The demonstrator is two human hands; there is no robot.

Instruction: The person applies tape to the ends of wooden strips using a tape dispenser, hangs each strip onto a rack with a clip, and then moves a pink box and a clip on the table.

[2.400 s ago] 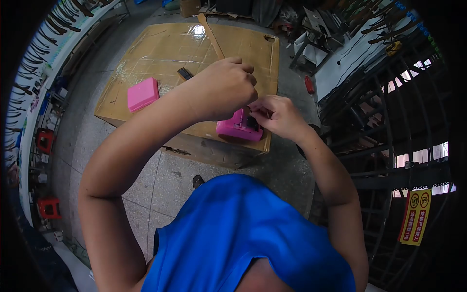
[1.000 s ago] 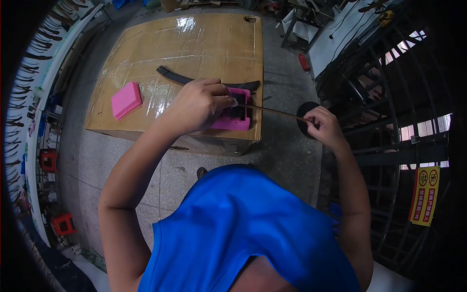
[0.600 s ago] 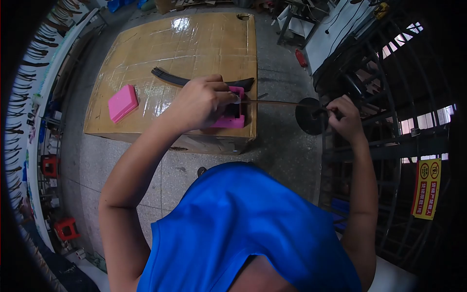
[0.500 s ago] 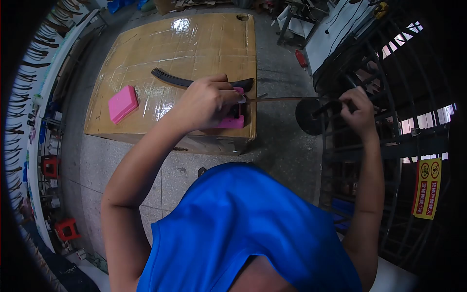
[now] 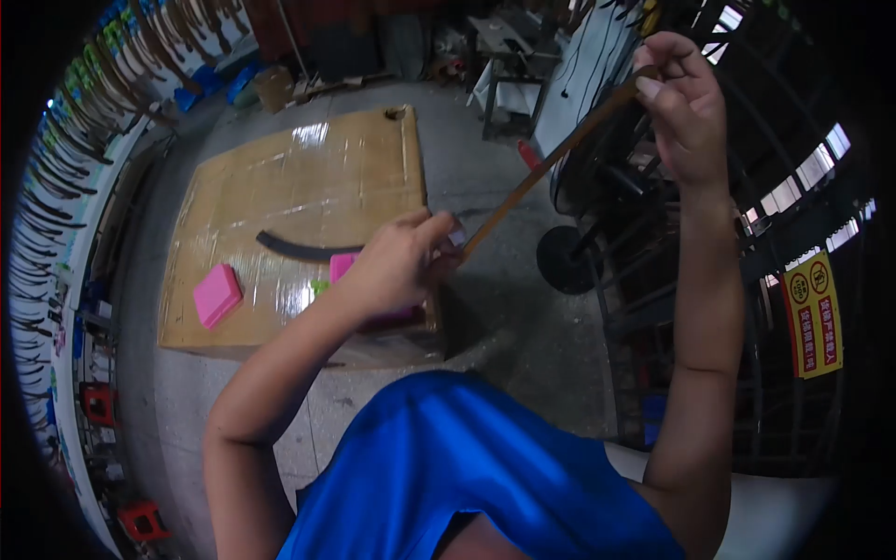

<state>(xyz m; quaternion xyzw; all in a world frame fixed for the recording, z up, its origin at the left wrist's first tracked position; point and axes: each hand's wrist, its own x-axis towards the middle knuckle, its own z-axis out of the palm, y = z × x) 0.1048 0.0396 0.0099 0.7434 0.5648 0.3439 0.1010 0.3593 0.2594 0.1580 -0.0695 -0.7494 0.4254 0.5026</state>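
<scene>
A long brown strap (image 5: pixel 539 175) runs taut and slanting upward between my two hands. My left hand (image 5: pixel 397 266) is closed on its lower end, above the near right corner of the cardboard-covered surface (image 5: pixel 359 182). A small whitish thing shows at those fingertips; I cannot make out what it is. Up at the right, my right hand (image 5: pixel 689 112) pinches the strap's upper end. An open-looking pink case (image 5: pixel 343 266) is partly hidden behind my left hand and wrist, with bits of green beside it. A dark curved strip (image 5: pixel 301 249) lies behind it.
A pink block-like case (image 5: pixel 217 296) lies at the left of the surface. To the right stand a round black base (image 5: pixel 567 259) and dark metal bars with a yellow-and-red sign (image 5: pixel 813 315). Many straps (image 5: pixel 56 177) hang along the left. Red stools (image 5: pixel 142 520) stand below them.
My right hand has risen, swinging the strap from level to a steep slant. My left hand has lifted off the pink case, still gripping the strap. The head view has tilted up.
</scene>
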